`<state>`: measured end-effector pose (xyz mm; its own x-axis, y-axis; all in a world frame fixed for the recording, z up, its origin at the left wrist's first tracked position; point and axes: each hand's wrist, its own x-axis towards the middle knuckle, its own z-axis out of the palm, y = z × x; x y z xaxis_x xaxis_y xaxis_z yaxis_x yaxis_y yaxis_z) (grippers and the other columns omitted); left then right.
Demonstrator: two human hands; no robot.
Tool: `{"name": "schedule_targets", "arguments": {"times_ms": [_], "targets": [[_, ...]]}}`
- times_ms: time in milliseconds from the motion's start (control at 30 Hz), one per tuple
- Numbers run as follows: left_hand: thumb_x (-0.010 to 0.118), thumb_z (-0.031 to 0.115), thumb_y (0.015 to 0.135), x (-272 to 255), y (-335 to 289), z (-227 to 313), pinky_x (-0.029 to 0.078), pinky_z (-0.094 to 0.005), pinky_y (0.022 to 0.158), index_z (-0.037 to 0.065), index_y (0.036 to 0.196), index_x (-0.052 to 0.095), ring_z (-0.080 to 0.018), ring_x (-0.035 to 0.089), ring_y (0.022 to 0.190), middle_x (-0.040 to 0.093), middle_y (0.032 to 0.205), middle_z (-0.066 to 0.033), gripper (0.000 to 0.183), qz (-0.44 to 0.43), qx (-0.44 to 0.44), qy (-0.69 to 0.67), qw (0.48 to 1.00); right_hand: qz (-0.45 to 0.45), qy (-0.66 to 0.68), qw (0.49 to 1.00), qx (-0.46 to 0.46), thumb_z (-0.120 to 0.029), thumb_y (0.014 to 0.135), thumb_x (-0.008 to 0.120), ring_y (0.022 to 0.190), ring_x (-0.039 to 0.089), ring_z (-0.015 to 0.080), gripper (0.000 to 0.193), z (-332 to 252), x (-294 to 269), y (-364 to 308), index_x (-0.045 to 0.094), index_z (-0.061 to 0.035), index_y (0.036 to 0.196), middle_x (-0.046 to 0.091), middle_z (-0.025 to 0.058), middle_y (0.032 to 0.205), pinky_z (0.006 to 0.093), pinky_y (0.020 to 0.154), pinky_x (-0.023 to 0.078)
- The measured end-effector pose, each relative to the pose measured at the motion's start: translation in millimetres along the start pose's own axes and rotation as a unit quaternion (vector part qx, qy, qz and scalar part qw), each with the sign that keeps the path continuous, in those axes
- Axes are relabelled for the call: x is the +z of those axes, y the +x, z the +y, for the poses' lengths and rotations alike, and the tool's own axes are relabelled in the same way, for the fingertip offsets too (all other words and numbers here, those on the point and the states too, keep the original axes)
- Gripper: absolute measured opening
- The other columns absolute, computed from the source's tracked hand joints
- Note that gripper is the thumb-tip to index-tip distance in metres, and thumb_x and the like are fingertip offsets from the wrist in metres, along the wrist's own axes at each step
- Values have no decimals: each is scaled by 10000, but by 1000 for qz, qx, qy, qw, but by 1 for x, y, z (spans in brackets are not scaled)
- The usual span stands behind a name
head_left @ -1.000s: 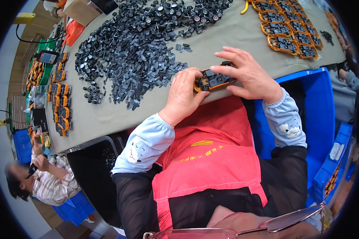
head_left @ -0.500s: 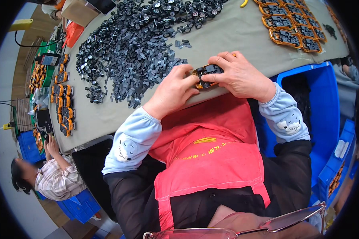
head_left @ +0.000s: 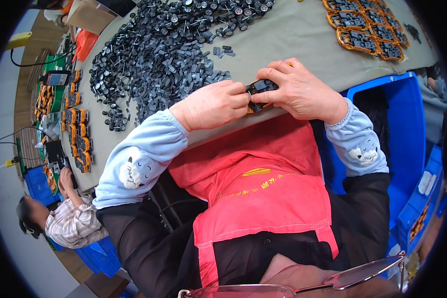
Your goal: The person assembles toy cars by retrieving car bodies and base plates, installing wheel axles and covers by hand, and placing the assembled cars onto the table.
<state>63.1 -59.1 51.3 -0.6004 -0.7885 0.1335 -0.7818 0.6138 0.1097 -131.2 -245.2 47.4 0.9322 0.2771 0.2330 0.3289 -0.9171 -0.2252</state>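
Between my hands, at the table's near edge, is a toy car (head_left: pixel 262 89) with an orange body and its black underside facing up. My right hand (head_left: pixel 299 89) grips its right end, fingers over the far side and thumb along the near side. My left hand (head_left: pixel 218 105) is closed at the car's left end, fingertips pressed against it. Whether a small part sits in those left fingers is hidden. Beyond my left hand spreads a heap of small dark grey plastic pieces (head_left: pixel 169 72), with black wheels on metal axles (head_left: pixel 198 22) piled behind and beside it.
Rows of orange toy car bodies (head_left: pixel 365 27) lie upside down at the far right, with more car bodies (head_left: pixel 78 134) along the left edge. A blue bin (head_left: pixel 400 114) stands at my right. At left, another person (head_left: pixel 74 218) sits with hands at the table.
My left elbow has swung outward to the left, and my left hand has turned so its back and curled fingers face up at the car's end. My right hand keeps its hold.
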Motion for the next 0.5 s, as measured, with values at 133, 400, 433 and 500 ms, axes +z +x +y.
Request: {"name": "schedule_targets", "arguments": {"times_ms": [133,400,433,500], "targets": [[639,157,737,-4,9,19,505,-321,770,60,910,627,-232,563,886,562,953,-56,199,-26,-21,17,999,3,32,999,-10,-159,813,729,1181,543,252,403,4,0,-3,715,-293,1193,578,39,1246,421,934,411],[677,44,752,12,-26,29,545,-375,793,33,1018,663,-286,617,929,625,1081,-117,267,123,-171,-49,976,-1,12,999,31,-146,811,718,1166,546,246,368,-2,-4,-4,720,-277,1155,579,48,1221,418,912,407],[712,-3,731,15,-30,33,544,-387,801,35,1016,673,-307,635,946,632,1076,-128,289,146,-207,-51,966,-1,10,1000,27,-146,811,718,1166,546,246,368,-5,-7,-2,720,-277,1155,579,48,1221,418,912,407],[730,-4,741,20,-36,39,535,-394,802,38,996,676,-308,633,936,637,1053,-123,264,177,-232,-39,956,-10,-48,999,15,-134,809,692,1157,547,248,340,-12,-17,8,722,-270,1119,580,57,1201,426,911,403]]}}
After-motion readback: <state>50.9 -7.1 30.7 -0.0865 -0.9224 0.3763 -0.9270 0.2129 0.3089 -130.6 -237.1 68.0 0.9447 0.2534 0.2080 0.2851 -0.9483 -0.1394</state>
